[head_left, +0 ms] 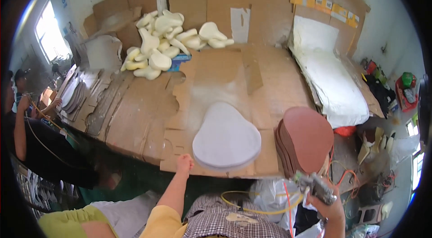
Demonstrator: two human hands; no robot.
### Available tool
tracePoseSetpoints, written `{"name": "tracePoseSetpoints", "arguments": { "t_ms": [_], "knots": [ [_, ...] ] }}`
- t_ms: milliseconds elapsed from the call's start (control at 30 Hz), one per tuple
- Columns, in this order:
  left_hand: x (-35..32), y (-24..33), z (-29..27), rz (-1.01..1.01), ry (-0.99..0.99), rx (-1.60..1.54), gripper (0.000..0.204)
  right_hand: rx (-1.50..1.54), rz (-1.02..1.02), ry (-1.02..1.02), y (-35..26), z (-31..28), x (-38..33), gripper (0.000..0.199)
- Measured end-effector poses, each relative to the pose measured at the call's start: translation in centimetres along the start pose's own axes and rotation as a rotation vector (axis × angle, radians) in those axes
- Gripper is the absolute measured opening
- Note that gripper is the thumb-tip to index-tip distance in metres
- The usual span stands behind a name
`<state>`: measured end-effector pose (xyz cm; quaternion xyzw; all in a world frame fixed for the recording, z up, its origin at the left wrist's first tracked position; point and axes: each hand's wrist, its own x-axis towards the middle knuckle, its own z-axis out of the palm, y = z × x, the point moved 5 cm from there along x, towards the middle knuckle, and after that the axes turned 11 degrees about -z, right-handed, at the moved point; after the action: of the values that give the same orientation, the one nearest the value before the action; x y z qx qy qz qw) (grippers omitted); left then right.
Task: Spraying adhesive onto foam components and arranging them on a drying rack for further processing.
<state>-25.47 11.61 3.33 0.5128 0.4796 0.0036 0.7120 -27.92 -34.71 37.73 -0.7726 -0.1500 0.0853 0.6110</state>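
My right hand (332, 205) is wrapped round a metal spray gun (318, 188), held low at the right in front of the table edge. Just left of the grey seat-shaped pad (226, 136), my left hand (184, 164) is closed in a fist over the table's front edge, and I see nothing in it. The pad lies flat on cardboard, its narrow end pointing away from me. Close to the gun stands a stack of reddish-brown pads (308, 139) of similar shape.
Cream foam pieces (159, 35) are heaped at the back left. A white-coated board (330, 80) lies at the right. A yellow hose (270, 212) crosses before my checked apron. One person (45, 148) is at the far left; another's grey-clad leg (128, 213) is beside me.
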Motion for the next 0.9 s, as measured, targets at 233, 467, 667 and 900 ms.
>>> {"name": "tracePoseSetpoints", "arguments": {
  "t_ms": [233,467,667,900],
  "knots": [
    [2.1,1.8,3.1,0.39,0.269,0.76,0.026,-0.031,-0.039,-0.151,0.9,-0.8,0.7,0.053],
    [-0.1,3.4,4.5,0.319,0.348,0.949,0.031,0.062,-0.017,-0.114,0.1,-0.6,3.0,0.048],
    [-0.6,3.5,4.6,0.447,0.433,1.006,0.021,0.074,-0.005,-0.111,0.5,-1.1,2.3,0.052],
    [0.8,3.8,5.4,0.205,0.299,0.672,0.012,0.094,0.165,-0.021,2.2,-2.0,1.1,0.053]
  ]
}}
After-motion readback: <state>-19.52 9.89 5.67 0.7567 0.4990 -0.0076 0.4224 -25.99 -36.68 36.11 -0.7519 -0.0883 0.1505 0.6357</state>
